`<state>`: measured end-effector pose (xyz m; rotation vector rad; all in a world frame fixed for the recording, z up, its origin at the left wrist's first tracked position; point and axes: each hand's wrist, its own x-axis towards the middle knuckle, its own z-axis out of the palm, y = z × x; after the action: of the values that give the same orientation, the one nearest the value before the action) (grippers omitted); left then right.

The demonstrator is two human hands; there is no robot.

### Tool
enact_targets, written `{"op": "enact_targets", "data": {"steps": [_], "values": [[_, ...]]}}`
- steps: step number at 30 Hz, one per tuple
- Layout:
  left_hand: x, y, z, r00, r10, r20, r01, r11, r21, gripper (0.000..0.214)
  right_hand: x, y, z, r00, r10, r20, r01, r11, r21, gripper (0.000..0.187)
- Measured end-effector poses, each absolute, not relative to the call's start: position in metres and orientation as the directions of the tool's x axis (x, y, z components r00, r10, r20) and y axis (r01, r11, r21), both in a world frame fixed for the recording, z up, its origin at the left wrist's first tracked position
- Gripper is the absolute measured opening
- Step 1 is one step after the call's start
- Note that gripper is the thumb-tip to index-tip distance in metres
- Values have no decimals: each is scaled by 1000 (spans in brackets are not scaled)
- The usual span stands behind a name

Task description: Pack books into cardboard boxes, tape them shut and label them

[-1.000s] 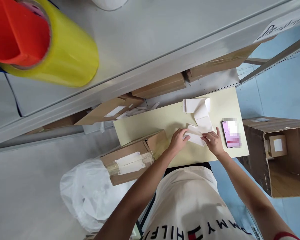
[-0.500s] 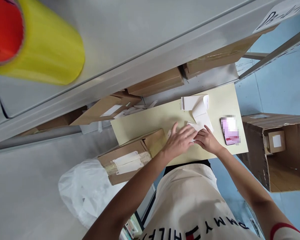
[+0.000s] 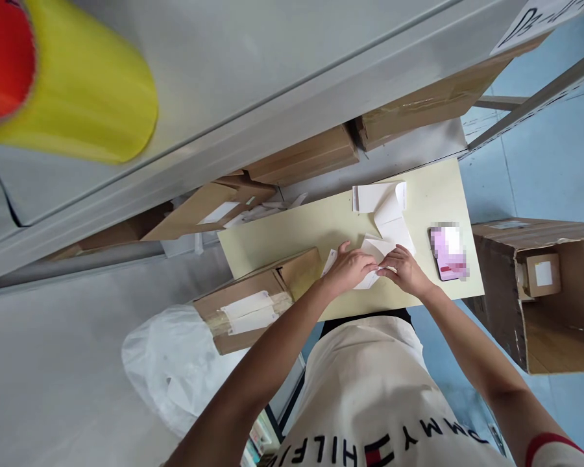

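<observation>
A folded strip of white label paper (image 3: 394, 224) runs from a flat stack at the table's far side down to my hands. My left hand (image 3: 351, 268) pinches the near end of the strip, thumb and forefinger together. Close against it, my right hand (image 3: 405, 272) is also closed on the paper, its fingertips almost touching the left ones. A loose white slip (image 3: 329, 261) shows beside my left hand, partly hidden by it. Just what lies between the fingertips is too small to make out.
The pale yellow table (image 3: 433, 188) carries a phone (image 3: 448, 253) at right and a taped carton (image 3: 253, 305) at left. A large open carton (image 3: 499, 292) stands right of the table. Above hangs a grey shelf (image 3: 253, 71) with a yellow tape roll (image 3: 97, 84). Cartons (image 3: 306, 155) line the back.
My left hand has drawn its spread fingers together into a pinch on the paper. More of the white paper now shows below the hands. My right hand has stayed nearly in place.
</observation>
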<state>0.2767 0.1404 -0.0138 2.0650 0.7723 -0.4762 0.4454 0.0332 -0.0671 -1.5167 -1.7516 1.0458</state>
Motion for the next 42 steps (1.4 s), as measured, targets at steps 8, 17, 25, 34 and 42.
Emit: {"op": "enact_targets", "data": {"steps": [8, 17, 25, 34, 42], "values": [[273, 137, -30, 721, 386, -575, 689, -304, 658, 34, 448, 35, -66, -167, 986, 22, 464, 99, -880, 34], [269, 136, -38, 761, 388, -519, 627, -239, 741, 33, 449, 35, -66, -196, 980, 32, 373, 105, -922, 35], [270, 138, -33, 756, 362, -546, 606, -70, 792, 33, 450, 33, -68, -216, 976, -13, 322, 58, -945, 35], [266, 147, -34, 697, 400, -595, 657, -22, 754, 28, 459, 39, -66, -250, 960, -123, 383, -19, -924, 21], [264, 172, -28, 651, 596, -470, 716, -278, 640, 24, 472, 37, -72, -303, 927, -223, 618, 12, -786, 18]]}}
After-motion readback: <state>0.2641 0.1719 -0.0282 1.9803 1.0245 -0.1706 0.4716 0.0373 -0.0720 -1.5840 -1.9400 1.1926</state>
